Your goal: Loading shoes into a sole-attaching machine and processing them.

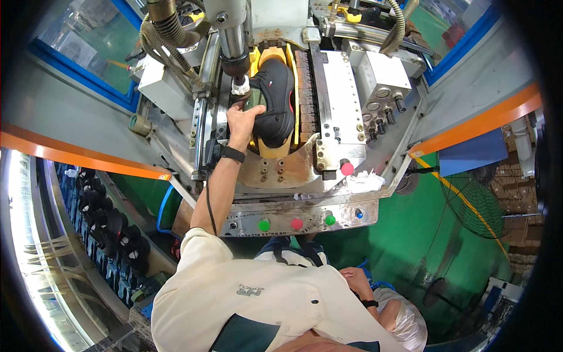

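A black shoe (275, 105) lies lengthwise in the yellow-sided bed of a press machine, with small red marks along its right side. My left hand (241, 120) reaches up to the shoe's left side, its thumb laid toward the upper and its fingers curled around a dark green part (253, 101) at the opening. Close above those fingers is the machine's vertical metal cylinder (233, 50), with a white-wrapped tip. My right hand (356, 281) rests low by my right side, against my cream shirt, its fingers partly hidden.
A front panel (305, 217) carries green and red push buttons. Gauges and knobs sit on a box (381, 88) at the right. A rack of dark shoes (111, 223) stands at the left. A wire fan cage (475, 205) is at the right, over the green floor.
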A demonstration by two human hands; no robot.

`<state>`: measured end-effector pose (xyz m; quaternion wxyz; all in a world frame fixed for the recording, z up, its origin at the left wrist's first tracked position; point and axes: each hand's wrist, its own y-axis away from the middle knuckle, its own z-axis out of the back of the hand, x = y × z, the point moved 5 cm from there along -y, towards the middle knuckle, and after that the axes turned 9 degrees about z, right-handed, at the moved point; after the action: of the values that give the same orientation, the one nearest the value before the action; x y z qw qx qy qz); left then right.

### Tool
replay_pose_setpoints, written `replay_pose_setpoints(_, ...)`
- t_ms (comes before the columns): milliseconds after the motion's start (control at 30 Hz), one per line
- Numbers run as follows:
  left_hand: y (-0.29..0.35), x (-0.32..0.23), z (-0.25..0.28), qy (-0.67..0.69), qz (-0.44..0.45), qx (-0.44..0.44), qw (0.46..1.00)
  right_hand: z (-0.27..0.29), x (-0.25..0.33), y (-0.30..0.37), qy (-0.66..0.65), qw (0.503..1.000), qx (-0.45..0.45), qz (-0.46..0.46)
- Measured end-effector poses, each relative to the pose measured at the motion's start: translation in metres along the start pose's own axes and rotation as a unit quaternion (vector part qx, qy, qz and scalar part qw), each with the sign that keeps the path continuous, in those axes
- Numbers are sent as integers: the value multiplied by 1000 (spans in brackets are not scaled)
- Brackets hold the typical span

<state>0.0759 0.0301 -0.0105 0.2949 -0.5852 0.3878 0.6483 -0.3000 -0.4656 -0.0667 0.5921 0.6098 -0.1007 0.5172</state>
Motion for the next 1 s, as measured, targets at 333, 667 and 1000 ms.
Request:
replay_pose_setpoints(333, 116, -1, 16, 346, 277, 58, 895, 15, 47, -38, -131, 986, -91, 42)
replay_pose_setpoints(667, 433, -19, 119, 359, 177, -102, 911, -4, 193, -116, -69, 923, 206, 316)
replay_pose_setpoints(1000, 764, 80, 143, 431, 150, -577, 678, -201, 374, -22, 36, 727, 367, 580)
